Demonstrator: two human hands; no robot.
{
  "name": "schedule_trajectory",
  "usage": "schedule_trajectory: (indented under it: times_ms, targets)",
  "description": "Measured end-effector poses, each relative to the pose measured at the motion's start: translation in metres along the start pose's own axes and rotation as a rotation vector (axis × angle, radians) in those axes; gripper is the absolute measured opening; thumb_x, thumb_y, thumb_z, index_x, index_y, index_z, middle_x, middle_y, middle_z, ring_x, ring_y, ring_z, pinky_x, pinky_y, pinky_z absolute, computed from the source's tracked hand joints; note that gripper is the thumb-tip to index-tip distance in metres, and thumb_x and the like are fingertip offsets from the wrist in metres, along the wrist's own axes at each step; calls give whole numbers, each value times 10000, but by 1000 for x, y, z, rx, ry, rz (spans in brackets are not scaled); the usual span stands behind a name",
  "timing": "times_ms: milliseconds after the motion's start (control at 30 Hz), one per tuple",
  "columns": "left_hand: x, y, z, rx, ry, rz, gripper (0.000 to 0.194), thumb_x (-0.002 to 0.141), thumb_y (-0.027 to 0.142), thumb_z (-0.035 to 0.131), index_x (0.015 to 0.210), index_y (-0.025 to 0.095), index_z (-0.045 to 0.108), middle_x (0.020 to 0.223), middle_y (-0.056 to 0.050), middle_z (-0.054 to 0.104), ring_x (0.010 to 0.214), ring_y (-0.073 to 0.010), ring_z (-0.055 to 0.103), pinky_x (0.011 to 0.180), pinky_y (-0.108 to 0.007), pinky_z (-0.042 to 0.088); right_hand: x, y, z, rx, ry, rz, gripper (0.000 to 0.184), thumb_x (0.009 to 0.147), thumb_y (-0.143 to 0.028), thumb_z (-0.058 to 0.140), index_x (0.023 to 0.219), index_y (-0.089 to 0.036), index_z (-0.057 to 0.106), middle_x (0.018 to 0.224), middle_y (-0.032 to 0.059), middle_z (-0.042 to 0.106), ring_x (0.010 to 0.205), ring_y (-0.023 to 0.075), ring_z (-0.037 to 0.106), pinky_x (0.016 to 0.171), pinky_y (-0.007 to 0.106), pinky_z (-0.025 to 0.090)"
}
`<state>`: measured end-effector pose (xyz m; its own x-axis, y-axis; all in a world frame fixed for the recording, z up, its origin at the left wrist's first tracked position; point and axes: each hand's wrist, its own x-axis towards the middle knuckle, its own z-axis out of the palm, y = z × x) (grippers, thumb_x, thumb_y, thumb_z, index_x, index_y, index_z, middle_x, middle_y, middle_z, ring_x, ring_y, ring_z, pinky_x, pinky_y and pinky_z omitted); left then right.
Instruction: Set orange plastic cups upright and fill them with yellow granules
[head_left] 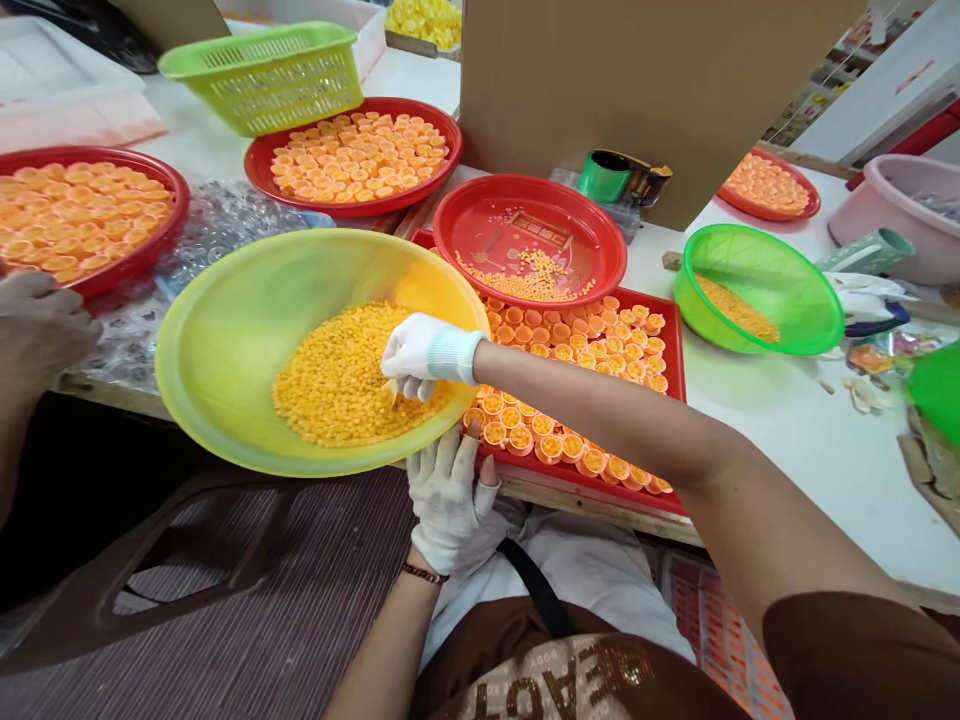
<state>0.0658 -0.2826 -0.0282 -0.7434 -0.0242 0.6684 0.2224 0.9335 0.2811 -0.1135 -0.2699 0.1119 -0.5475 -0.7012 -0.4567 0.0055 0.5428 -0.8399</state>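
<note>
My right hand (420, 352), in a white glove with a pale green cuff, reaches into a large yellow bowl (225, 300). Its fingers are closed on what looks like a small pale spoon (391, 393), mostly hidden, at the heap of small yellow pellets (330, 375). My left hand (450, 495), in a white glove with bare fingertips, lies against the bowl's lower right outer side, fingers stretched out and apart. Beside it, a red rectangular tray (679, 400) bears many small orange cups (551, 447), many with yellow pellets inside.
A red round tray (487, 215) with scattered pellets overlaps the cups. Other red trays (255, 160) of orange cups stand behind, near a green basket (292, 85). At right sits a green bowl (795, 290). A cardboard sheet (600, 90) rises behind. Another person's hand (41, 320) is at left.
</note>
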Motion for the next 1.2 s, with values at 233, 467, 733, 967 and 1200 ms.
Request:
schedule_trajectory:
  times_ms: [233,467,733,967,1200]
  targets:
    - [0,-1,1,21,-2,8,447,968,341,586,1351,123,661,1309,-190,709,1217,-366,649,1096,-511,436,-24,-9,-27,359,-69,71,368,929,-30,617,607,-171,506,564,3,578,503,74,511,445,161,453]
    - [-1,-6,7,29,28,43,484,954,364,609,1363,109,663,1328,-206,701,1258,-394,629,1134,-538,414,-81,26,-95,558,137,-21,153,965,-125,666,812,-124,666,711,34,674,578,76,563,463,157,460]
    - [-3,-8,9,20,36,55,510,946,357,623,1392,112,652,1338,-217,697,1320,-398,603,1167,-553,402,-88,85,-111,473,508,65,147,945,-103,637,806,-144,610,675,33,659,542,86,590,469,194,500]
    - [-1,-8,7,16,36,65,499,937,330,629,1380,102,655,1330,-222,702,1321,-400,601,1171,-562,400,-71,97,-90,17,626,-24,55,900,-193,593,887,-165,639,742,48,683,573,126,645,491,239,514]
    - [0,-7,9,7,28,63,498,938,341,629,1365,88,661,1352,-235,690,1322,-404,596,1175,-557,389,-80,101,-98,114,640,-36,38,900,-192,596,896,-172,627,759,48,671,592,136,655,500,264,539]
